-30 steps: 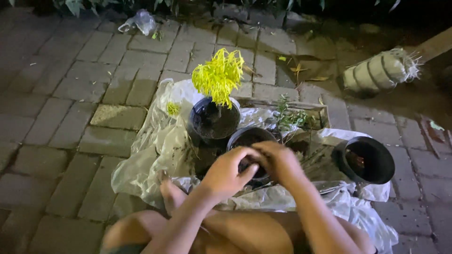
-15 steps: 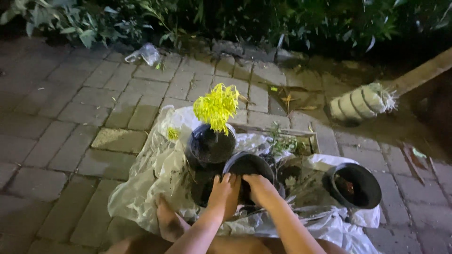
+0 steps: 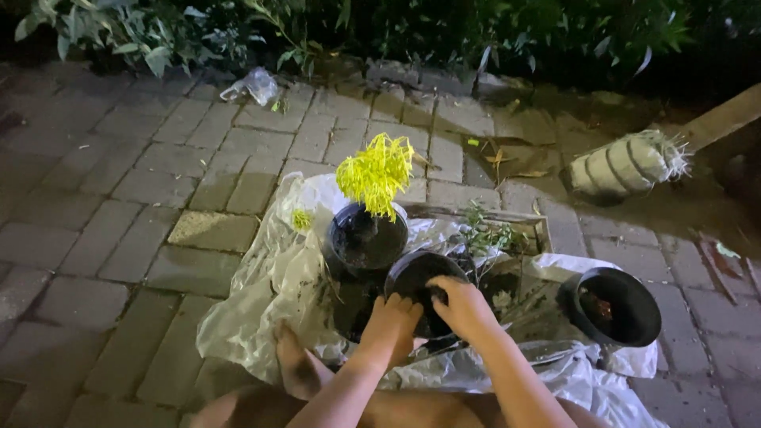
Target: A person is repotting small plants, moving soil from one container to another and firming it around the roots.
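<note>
My left hand [image 3: 390, 325] and my right hand [image 3: 463, 307] both grip the near rim of a black plastic pot [image 3: 420, 279] that is tipped toward me on a crumpled white plastic sheet [image 3: 269, 293]. Just behind it stands another black pot [image 3: 366, 239] holding a bright yellow-green plant [image 3: 376, 174]. A small green seedling [image 3: 485, 231] lies beside the tipped pot, to its right. My bare foot [image 3: 296, 368] rests on the sheet at the left of my hands.
A third black pot [image 3: 612, 306] stands at the right on the sheet. A rolled woven sack [image 3: 626, 165] lies farther right, with a wooden plank [image 3: 720, 117] behind it. Brick paving [image 3: 119, 206] surrounds the sheet; shrubs [image 3: 396, 32] line the far edge, with a crumpled plastic bag [image 3: 255, 84].
The view has tilted up, so more of the shrubs show. My hands have slid from over the pot's mouth down to its near rim.
</note>
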